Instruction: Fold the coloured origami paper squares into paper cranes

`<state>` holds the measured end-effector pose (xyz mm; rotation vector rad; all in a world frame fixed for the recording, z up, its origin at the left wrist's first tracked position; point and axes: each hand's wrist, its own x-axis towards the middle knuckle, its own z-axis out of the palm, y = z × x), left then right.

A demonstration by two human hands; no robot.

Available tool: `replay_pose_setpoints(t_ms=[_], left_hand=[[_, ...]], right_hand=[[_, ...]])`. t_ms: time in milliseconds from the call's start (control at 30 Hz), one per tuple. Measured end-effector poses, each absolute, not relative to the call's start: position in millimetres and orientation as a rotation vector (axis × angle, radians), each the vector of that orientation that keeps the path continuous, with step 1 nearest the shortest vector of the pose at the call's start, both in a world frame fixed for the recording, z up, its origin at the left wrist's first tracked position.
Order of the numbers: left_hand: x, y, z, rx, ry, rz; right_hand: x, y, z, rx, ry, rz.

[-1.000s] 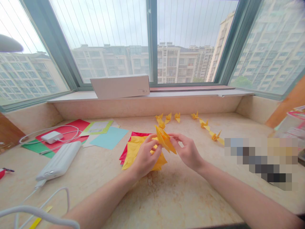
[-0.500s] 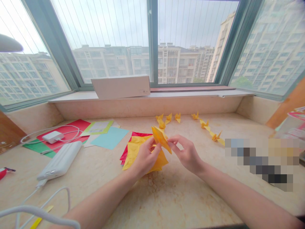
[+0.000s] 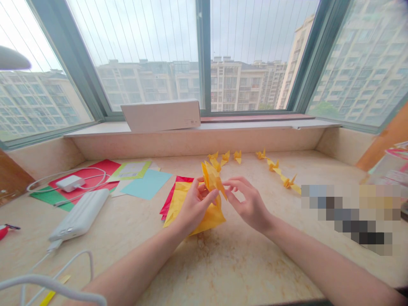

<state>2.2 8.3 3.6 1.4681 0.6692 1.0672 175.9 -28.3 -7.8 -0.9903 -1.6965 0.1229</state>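
Now | left hand: closed, pinching folded yellow paper so it stands up | right hand: open, fingers curved, right beside the paper, not gripping | paper: held up above red sheet, near middle | far: paper cranes

The bare left forearm reaches in from about 7 o'clock and the bare right forearm from about 4 o'clock, the two converging near the middle of the view with the wrists slightly bent. The left hand makes a closed grip, its fingers curled up toward 12 o'clock. The right hand sits near it at 3 o'clock, its fingers loosely spread and reaching toward 10 o'clock.
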Motion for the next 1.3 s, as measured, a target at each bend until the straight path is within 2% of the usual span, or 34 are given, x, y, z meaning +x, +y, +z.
replay_pose_setpoints(t_ms=[300,800,1300], left_hand=[[1,3,5,1.408,0.523,0.969],[5,6,1,1.466,0.749,1.061],[0,18,-7,1.643,0.769,1.174]], right_hand=[[174,-26,-16,-1.069,-1.729,0.395],[179,-22,-19,-1.051,-1.715,0.237],[179,-26,-15,-1.012,-1.713,0.177]])
